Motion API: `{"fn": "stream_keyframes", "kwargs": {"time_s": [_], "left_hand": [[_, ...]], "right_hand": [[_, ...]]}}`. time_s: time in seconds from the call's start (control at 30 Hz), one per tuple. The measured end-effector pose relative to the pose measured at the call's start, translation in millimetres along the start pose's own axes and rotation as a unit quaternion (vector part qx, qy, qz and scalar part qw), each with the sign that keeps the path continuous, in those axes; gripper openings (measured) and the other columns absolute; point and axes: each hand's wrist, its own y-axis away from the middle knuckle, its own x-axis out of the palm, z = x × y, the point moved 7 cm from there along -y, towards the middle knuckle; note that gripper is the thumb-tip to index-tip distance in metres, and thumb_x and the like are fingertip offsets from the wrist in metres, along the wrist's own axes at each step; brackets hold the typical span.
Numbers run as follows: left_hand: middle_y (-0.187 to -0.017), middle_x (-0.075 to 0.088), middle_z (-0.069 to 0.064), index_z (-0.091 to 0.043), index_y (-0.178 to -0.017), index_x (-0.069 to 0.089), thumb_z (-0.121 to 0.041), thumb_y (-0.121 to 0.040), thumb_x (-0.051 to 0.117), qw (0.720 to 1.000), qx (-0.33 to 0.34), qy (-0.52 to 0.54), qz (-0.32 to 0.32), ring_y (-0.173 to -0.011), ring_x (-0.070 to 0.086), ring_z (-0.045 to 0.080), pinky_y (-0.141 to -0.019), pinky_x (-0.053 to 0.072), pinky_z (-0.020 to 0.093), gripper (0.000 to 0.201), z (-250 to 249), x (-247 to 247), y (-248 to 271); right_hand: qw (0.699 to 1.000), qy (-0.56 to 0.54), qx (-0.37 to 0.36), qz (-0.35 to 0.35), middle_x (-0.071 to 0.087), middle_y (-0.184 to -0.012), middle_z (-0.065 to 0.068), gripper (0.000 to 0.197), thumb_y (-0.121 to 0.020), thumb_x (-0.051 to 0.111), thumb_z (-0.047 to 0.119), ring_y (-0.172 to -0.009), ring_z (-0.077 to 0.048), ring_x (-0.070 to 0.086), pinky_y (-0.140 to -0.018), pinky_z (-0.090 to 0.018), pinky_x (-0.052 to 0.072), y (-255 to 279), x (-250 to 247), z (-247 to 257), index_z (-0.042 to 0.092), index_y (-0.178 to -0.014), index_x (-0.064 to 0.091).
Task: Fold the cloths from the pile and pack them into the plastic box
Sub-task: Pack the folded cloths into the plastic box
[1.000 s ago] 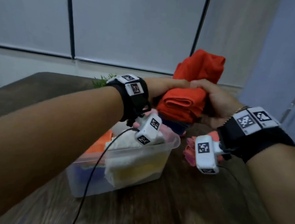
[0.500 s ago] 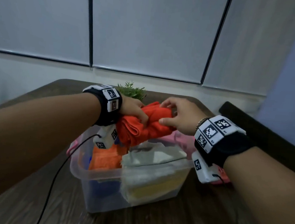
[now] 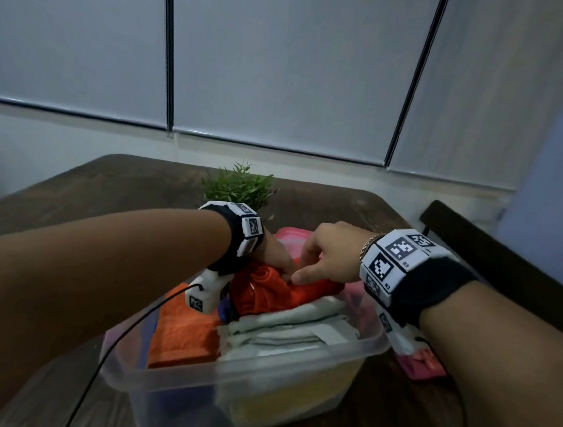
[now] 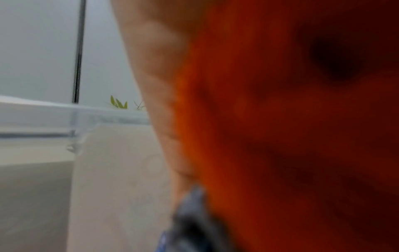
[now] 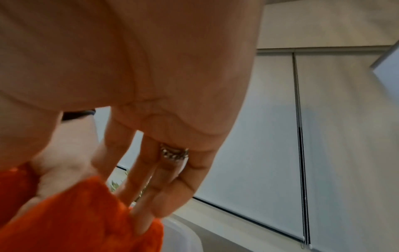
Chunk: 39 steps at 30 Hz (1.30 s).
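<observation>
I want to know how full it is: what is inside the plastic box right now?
The plastic box holds an orange towel, a pale grey-white folded cloth over something yellow, and blue fabric low down. Both hands push a red-orange cloth in at the back. The bottom is hidden.

One plastic box (image 3: 248, 385) sits on one table (image 3: 133, 180). Inside it show one red cloth (image 3: 266, 290), one orange cloth (image 3: 184, 334) and one pale grey cloth (image 3: 283, 332). Two hands are there: left hand (image 3: 274, 257), right hand (image 3: 331, 255). One green plant (image 3: 238, 185) stands behind.
</observation>
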Motion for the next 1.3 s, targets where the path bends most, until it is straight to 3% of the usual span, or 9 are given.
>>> {"fn": "stream_keyframes", "kwargs": {"time_s": [0.1, 0.2, 0.33, 0.63, 0.8, 0.9, 1.07, 1.17, 1.3], "left_hand": [[-0.110, 0.067, 0.009, -0.009, -0.115, 0.067, -0.041, -0.096, 0.054, 0.989, 0.048, -0.136, -0.027, -0.090, 0.056, 0.018, -0.082, 0.045, 0.027, 0.039, -11, -7, 4], [-0.114, 0.069, 0.009, -0.013, -0.122, 0.066, -0.048, -0.094, 0.055, 0.956, 0.100, -0.262, -0.084, -0.093, 0.062, 0.023, -0.078, 0.047, 0.028, 0.046, -29, -26, 28], [-0.131, 0.059, 0.006, -0.015, -0.140, 0.049, -0.050, -0.095, 0.054, 0.938, 0.108, -0.325, -0.042, -0.110, 0.058, 0.023, -0.084, 0.042, 0.024, 0.057, -22, -18, 41], [-0.142, 0.046, 0.024, -0.001, -0.149, 0.024, -0.043, -0.103, 0.040, 0.932, 0.091, -0.347, -0.055, -0.126, 0.049, 0.034, -0.102, 0.037, 0.036, 0.065, 4, 19, 26], [-0.152, 0.028, 0.019, -0.013, -0.155, 0.012, -0.054, -0.101, 0.034, 0.905, 0.055, -0.412, -0.093, -0.134, 0.036, 0.037, -0.104, 0.033, 0.040, 0.071, 7, 16, 35], [-0.151, 0.029, 0.017, -0.014, -0.153, 0.023, -0.057, -0.098, 0.038, 0.888, 0.069, -0.435, -0.132, -0.132, 0.037, 0.037, -0.101, 0.033, 0.038, 0.072, -8, 4, 46], [-0.147, 0.046, 0.013, -0.013, -0.150, 0.035, -0.040, -0.102, 0.045, 0.939, 0.135, -0.295, -0.111, -0.129, 0.048, 0.029, -0.099, 0.038, 0.029, 0.056, -35, -22, 65], [-0.134, 0.059, 0.009, -0.014, -0.139, 0.050, -0.034, -0.097, 0.057, 0.937, 0.148, -0.301, -0.099, -0.115, 0.056, 0.025, -0.085, 0.041, 0.024, 0.047, -35, -17, 67], [-0.130, 0.059, 0.007, -0.014, -0.139, 0.050, -0.039, -0.091, 0.065, 0.940, 0.143, -0.282, -0.125, -0.112, 0.058, 0.026, -0.081, 0.039, 0.024, 0.056, -28, -14, 61]], "right_hand": [[0.996, 0.065, -0.003, 0.066, 0.067, -0.104, 0.007, 0.033, -0.082, 0.073, 0.045, -0.099, -0.016, 0.062, -0.082, -0.025, 0.047, -3, 9, -2, 0.035, -0.114, 0.071], [0.992, 0.097, -0.009, 0.083, 0.066, -0.112, 0.004, 0.037, -0.090, 0.066, 0.037, -0.102, -0.017, 0.060, -0.079, -0.022, 0.038, -8, 14, -3, 0.031, -0.126, 0.066], [0.989, 0.106, -0.010, 0.101, 0.068, -0.112, 0.003, 0.034, -0.093, 0.062, 0.029, -0.102, -0.020, 0.061, -0.084, -0.027, 0.046, -15, 17, 1, 0.024, -0.126, 0.067], [0.972, 0.145, -0.034, 0.184, 0.057, -0.136, 0.003, 0.050, -0.091, 0.066, 0.038, -0.120, -0.020, 0.055, -0.101, -0.033, 0.042, -11, 27, 8, 0.034, -0.139, 0.054], [0.974, 0.135, -0.030, 0.178, 0.061, -0.105, 0.010, 0.041, -0.073, 0.085, 0.036, -0.077, -0.006, 0.058, -0.070, -0.026, 0.050, 9, 26, 12, 0.030, -0.110, 0.069], [0.971, 0.137, -0.021, 0.193, 0.069, -0.102, 0.010, 0.037, -0.074, 0.084, 0.036, -0.083, -0.009, 0.064, -0.080, -0.030, 0.055, 13, 37, 8, 0.032, -0.108, 0.073], [0.992, 0.104, -0.007, 0.070, 0.066, -0.065, 0.011, 0.007, -0.078, 0.079, 0.025, -0.063, -0.008, 0.062, -0.069, -0.027, 0.054, 20, -5, 4, 0.022, -0.084, 0.076], [0.996, 0.081, 0.006, -0.025, 0.070, -0.096, 0.009, 0.019, -0.081, 0.076, 0.029, -0.090, -0.014, 0.064, -0.080, -0.028, 0.050, 21, -19, 0, 0.027, -0.099, 0.070], [0.994, 0.104, 0.009, 0.028, 0.062, -0.118, 0.005, 0.037, -0.087, 0.070, 0.034, -0.105, -0.019, 0.059, -0.082, -0.027, 0.042, 21, 6, 1, 0.030, -0.123, 0.064]]}}
